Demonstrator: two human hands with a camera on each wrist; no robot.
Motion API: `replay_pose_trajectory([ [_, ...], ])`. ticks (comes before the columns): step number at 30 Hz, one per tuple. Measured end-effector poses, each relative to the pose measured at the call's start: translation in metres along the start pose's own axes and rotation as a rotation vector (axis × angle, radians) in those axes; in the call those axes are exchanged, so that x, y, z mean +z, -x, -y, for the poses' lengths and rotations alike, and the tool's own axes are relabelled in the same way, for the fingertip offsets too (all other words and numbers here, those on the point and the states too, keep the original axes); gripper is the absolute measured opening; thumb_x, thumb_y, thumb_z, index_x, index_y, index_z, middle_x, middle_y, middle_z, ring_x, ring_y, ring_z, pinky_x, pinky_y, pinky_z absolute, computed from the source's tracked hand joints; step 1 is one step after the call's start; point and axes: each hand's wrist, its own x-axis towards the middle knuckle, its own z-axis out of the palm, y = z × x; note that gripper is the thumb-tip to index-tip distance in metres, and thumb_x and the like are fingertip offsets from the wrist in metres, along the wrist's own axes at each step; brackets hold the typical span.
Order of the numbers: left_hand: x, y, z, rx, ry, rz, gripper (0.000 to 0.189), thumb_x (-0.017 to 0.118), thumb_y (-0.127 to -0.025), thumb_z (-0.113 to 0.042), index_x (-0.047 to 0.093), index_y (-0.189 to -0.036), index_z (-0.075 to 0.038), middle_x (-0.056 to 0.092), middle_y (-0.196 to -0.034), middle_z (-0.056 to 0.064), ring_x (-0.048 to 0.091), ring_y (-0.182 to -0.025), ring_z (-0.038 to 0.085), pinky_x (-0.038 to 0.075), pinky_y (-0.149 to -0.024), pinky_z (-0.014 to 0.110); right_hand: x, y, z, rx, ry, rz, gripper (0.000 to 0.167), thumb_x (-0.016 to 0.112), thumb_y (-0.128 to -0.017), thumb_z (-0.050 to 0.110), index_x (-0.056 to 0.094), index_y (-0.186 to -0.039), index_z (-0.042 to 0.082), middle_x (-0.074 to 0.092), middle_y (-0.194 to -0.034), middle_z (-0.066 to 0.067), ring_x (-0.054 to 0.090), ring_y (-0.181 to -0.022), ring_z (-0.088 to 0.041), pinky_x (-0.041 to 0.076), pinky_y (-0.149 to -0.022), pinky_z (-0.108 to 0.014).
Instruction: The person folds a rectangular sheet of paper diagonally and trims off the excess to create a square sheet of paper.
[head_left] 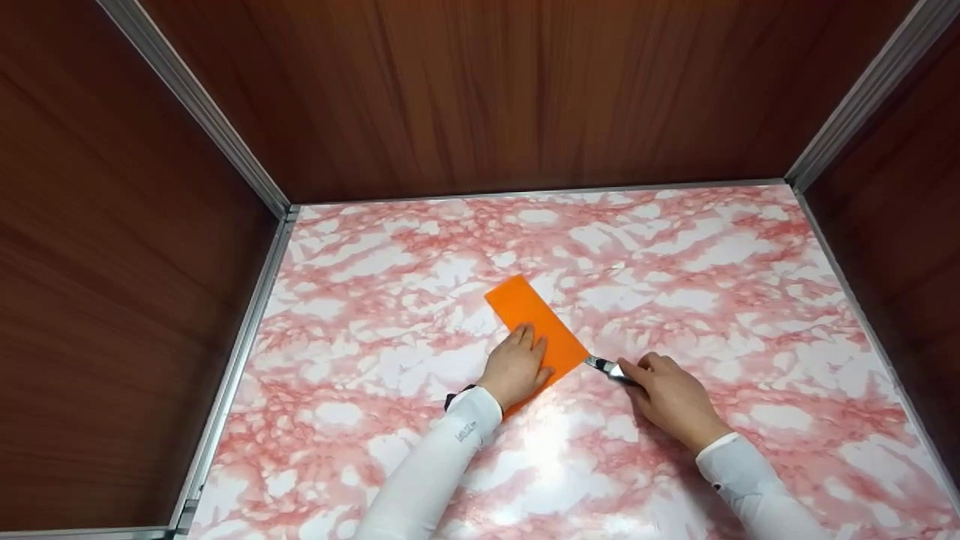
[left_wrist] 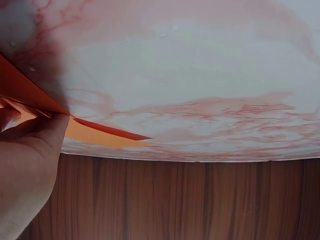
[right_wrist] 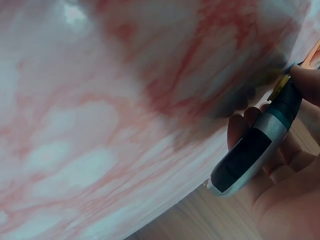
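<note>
A folded orange sheet of paper [head_left: 551, 330] lies slantwise on the table. My left hand [head_left: 514, 369] presses on its near-left part, fingers reaching over the sheet and thumb toward its right. From the left wrist view, the paper's layers [left_wrist: 107, 134] stand slightly apart beside the hand. My right hand [head_left: 673, 397] grips a utility knife [head_left: 616, 373] with a silver and black handle, whose blade meets the paper's right corner. The right wrist view shows the knife's handle [right_wrist: 245, 157] lying across the curled fingers, its blade end hidden by the thumb.
The table [head_left: 360, 315] has a pink and white marbled top. Dark wood-grain panels [head_left: 480, 97] with metal edging stand at the back, left and right. White sleeves [head_left: 427, 480] cover both forearms.
</note>
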Motion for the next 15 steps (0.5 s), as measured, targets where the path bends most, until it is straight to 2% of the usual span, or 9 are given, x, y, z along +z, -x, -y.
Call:
replay_pose_trajectory([
  [7,0.0002,0.0005,0.0001,0.006,0.017,-0.009,0.062,0.049,-0.098,-0.050,0.047,-0.145,-0.010,0.041,-0.147,0.019,0.032,-0.140,0.030,0.025,-0.112,0.036,0.0002,0.0004,0.0017,0.000,-0.018,-0.022,0.047,0.071,-0.088,0.019,0.062,-0.134,0.019,0.048,-0.086,0.002,0.043,-0.070,-0.015,0.036,-0.055,-0.030],
  [15,0.0000,0.0004,-0.0003,0.006,0.010,-0.005,0.062,0.048,-0.098,-0.051,0.047,-0.145,-0.010,0.041,-0.147,0.019,0.032,-0.140,0.030,0.026,-0.112,0.036,0.0021,0.0017,0.0013,0.014,-0.042,-0.047,0.047,0.073,-0.086,0.017,0.063,-0.132,0.017,0.048,-0.085,0.003,0.045,-0.071,-0.016,0.037,-0.055,-0.031],
])
